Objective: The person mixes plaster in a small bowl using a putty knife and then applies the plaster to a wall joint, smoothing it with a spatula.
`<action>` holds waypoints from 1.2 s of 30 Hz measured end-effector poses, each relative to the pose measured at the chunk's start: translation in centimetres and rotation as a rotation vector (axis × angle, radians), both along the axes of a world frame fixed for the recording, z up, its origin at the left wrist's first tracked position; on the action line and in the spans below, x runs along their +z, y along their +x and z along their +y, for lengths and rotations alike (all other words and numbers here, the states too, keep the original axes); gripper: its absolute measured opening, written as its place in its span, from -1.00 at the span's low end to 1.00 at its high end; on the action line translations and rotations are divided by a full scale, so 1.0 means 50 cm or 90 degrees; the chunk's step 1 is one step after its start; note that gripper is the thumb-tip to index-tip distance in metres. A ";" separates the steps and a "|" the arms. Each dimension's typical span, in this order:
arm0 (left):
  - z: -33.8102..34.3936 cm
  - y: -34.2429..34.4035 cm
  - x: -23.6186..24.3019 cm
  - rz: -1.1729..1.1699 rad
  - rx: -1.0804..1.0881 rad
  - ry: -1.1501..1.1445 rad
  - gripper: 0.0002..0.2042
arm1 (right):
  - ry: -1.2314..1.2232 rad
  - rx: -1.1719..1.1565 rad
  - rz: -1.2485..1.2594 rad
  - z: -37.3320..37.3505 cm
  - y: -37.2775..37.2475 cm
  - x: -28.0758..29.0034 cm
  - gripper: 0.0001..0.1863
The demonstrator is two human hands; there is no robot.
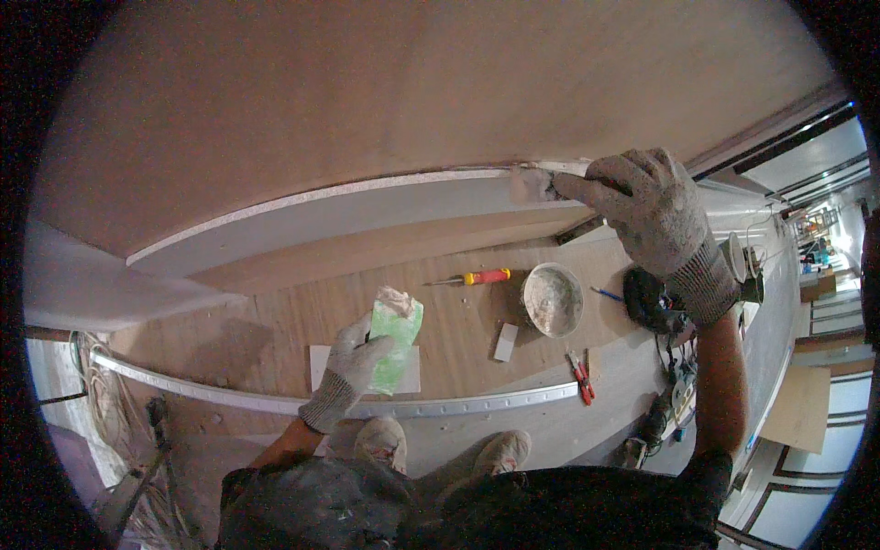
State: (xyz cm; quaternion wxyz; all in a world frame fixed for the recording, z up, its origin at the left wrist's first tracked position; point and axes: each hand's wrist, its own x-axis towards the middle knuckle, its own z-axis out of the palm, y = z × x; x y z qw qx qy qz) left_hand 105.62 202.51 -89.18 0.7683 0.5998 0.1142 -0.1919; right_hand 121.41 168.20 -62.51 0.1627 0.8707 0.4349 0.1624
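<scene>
My right hand (655, 206), in a grey knit glove, is closed around a putty knife (532, 185). Its flat blade lies against the white edge strip (348, 192) where the brown panel (367, 101) meets a pale ledge. Most of the knife's handle is hidden in the glove. Lower and to the left, my left hand (346, 367), gloved alike, grips a green and white flat piece (394, 353). A lump of whitish putty (397, 299) sits on its upper end. To the right of that piece, a round tub (555, 301) of pale putty stands on the wood-look floor.
A red-and-yellow screwdriver (486, 276), a small white block (505, 342) and red-handled pliers (580, 378) lie around the tub. A long perforated metal strip (458, 404) crosses before my shoes. Black tools and cords (678, 385) lie right; coiled cables (115, 412) hang left.
</scene>
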 end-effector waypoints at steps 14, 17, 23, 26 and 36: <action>0.002 0.004 -0.016 0.015 0.003 0.024 -0.63 | -0.095 -0.033 0.024 -0.038 0.030 0.039 -0.31; 0.001 0.010 -0.001 0.006 -0.001 0.036 -0.62 | -0.117 -0.078 0.053 -0.069 0.038 0.045 -0.32; 0.000 0.004 0.003 0.000 0.017 0.027 -0.61 | -0.055 -0.111 0.100 -0.077 0.010 0.064 -0.44; 0.001 0.001 0.003 -0.018 0.023 0.013 -0.61 | 0.023 -0.086 0.140 -0.044 0.002 0.054 -0.48; 0.020 0.006 0.048 -0.051 -0.060 0.108 -0.57 | 0.743 -0.292 0.659 0.015 -0.093 -0.087 -0.59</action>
